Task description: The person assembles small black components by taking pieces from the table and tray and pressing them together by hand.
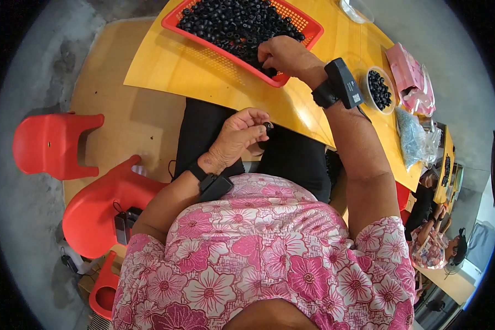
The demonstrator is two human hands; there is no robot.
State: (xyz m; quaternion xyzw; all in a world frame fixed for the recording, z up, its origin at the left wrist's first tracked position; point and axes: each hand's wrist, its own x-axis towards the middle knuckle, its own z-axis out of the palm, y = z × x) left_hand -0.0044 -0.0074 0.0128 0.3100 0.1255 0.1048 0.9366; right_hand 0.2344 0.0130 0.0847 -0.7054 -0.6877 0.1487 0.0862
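Observation:
My left hand [238, 136] is over my lap, just short of the table edge. Its thumb and fingers pinch a small round black part [268, 126]. Beyond it, a red plastic basket [229, 53] with perforated sides lies at a slant on the table, heaped with small black ring-like parts [236, 25]. My right hand [287, 55] reaches over the basket's near right corner. Its fingers curl down among the black parts, and the fingertips are partly hidden, so what they hold cannot be made out. Both wrists wear black straps with box-shaped devices.
Right of my right forearm, a clear round tub [379, 91] holds more black parts. Near it are a pink bag [411, 77] and a clear bag of bluish pieces [411, 135]. Red chairs [52, 146] stand at left. Another person [432, 245] sits at far right.

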